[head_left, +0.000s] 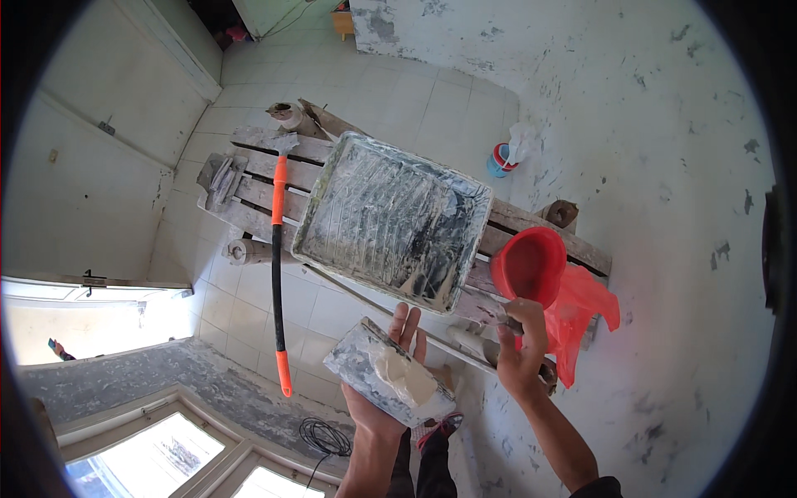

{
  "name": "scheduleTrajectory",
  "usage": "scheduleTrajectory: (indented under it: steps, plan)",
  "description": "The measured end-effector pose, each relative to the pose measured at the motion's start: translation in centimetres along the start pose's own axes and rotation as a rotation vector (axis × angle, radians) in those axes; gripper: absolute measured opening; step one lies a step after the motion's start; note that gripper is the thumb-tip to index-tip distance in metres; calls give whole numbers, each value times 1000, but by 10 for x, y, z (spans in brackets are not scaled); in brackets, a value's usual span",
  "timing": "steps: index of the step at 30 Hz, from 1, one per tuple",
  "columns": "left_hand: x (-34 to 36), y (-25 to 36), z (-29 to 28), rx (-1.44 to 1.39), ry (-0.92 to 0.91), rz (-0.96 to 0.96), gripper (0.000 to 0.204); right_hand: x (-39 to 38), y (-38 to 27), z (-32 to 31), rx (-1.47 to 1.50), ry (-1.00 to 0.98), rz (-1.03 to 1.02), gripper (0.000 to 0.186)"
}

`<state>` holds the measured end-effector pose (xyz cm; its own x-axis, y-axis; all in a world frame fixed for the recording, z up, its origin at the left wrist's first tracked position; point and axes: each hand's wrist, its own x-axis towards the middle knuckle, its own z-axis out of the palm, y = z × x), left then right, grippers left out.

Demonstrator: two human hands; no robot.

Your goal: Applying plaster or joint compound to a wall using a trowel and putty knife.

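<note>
Grey-smeared rectangular board (344, 363), a thick cream putty dollop (403, 375) on its face, lies tilted over your left hand (374, 407), just below the tray (374, 207). Your left fingers stick out past its far edge, slightly spread. Your right hand (523, 349) bends up beside the red bowl (531, 264), fingers curled (can't tell what they pinch). Bench (589, 256) edge runs close ahead; tiled floor (237, 290) opens left, crossed by an orange-black pole (278, 249)

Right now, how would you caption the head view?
Left hand holding a paste-smeared board near a tray; right hand near a red bowl.
</note>
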<state>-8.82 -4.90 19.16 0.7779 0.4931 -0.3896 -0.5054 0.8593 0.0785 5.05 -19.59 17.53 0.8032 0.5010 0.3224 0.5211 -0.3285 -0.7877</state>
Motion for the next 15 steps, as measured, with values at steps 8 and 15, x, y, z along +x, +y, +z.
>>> scheduleTrajectory:
  steps: [8,15]
  plan:
    - [-15,16,-31,-39,183,106,50,75,54,69,-697,-633,275,30]
    - [-39,21,-25,5,221,71,51,64,69,76,-702,-487,133,37]
